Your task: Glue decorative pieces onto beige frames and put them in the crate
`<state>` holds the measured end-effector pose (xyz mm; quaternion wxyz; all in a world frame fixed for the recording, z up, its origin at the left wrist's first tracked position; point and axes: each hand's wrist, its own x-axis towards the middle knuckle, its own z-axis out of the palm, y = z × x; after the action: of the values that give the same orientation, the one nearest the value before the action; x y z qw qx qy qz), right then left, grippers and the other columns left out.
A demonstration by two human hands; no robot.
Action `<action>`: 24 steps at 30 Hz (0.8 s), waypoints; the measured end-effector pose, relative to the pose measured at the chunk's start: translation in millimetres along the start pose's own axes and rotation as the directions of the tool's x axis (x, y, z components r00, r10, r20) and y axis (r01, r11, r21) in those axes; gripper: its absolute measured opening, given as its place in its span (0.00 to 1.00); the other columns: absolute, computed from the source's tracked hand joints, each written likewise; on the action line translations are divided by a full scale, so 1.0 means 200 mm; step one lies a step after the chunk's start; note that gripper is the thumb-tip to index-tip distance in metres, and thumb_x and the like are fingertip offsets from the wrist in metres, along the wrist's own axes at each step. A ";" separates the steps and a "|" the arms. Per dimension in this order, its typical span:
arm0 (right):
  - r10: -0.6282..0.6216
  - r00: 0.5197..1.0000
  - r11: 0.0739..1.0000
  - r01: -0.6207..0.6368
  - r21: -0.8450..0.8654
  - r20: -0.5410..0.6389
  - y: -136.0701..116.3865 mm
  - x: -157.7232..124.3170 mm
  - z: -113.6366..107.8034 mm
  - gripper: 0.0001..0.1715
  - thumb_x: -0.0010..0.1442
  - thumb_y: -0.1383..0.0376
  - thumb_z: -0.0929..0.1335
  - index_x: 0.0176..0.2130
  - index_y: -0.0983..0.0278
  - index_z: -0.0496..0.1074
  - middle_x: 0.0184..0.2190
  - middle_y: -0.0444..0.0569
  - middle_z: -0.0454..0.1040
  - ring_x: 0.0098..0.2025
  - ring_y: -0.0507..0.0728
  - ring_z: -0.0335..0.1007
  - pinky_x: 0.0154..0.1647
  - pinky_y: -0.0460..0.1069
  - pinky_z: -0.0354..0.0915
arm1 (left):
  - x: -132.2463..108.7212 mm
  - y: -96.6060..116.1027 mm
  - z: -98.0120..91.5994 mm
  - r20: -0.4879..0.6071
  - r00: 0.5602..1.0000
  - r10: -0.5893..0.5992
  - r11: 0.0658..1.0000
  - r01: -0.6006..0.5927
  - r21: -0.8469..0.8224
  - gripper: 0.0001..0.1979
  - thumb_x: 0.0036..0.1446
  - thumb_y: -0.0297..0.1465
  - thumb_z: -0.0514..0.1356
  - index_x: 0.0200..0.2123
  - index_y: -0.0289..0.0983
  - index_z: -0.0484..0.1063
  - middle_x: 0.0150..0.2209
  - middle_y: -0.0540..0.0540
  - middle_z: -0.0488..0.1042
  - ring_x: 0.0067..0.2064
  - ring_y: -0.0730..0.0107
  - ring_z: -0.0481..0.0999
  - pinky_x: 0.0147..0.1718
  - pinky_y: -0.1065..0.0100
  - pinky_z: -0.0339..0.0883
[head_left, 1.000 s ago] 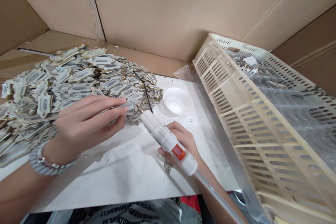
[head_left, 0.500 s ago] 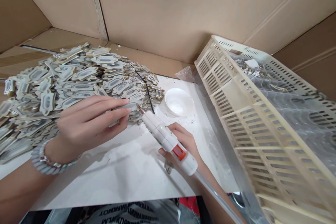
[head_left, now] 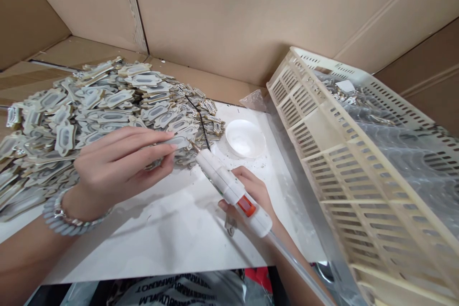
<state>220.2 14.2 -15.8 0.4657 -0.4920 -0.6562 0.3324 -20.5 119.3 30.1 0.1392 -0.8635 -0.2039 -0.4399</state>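
Note:
My left hand (head_left: 118,165) pinches a small flat grey plaque (head_left: 178,141) between thumb and fingers, just in front of a big heap of the same gold-edged plaques (head_left: 82,114). My right hand (head_left: 253,196) grips a white glue gun (head_left: 231,186) with an orange trigger. Its metal nozzle points up-left and nearly touches the held plaque. A clear glue stick sticks out of the gun's back end towards me.
A white board (head_left: 179,229) covers the table under both hands. A small white dish (head_left: 245,137) stands behind the gun. A cream slotted plastic crate (head_left: 344,153) lined with bubble wrap stands tilted on the right. Cardboard walls (head_left: 229,14) close the back and sides.
The left hand and the gun's nozzle have shifted slightly up and right, and the nozzle tip has stayed at the plaque's edge. Otherwise little has moved.

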 end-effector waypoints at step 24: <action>0.187 0.982 0.982 -0.186 0.013 -0.019 -0.09 0.01 -0.02 0.23 0.56 0.43 0.70 0.30 0.59 0.73 0.32 0.49 0.72 0.36 0.59 0.71 0.37 0.53 0.70 | -0.07 0.32 0.15 0.748 0.520 -0.412 -0.202 0.749 -0.631 0.15 0.51 0.37 0.72 0.35 0.41 0.69 0.38 0.47 0.82 0.40 0.63 0.83 0.36 0.68 0.80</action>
<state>218.3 11.3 2.6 0.4417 -0.5519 -0.6007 0.3735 23.8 71.6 -3.5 -0.6808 -0.5826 -0.2802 -0.3444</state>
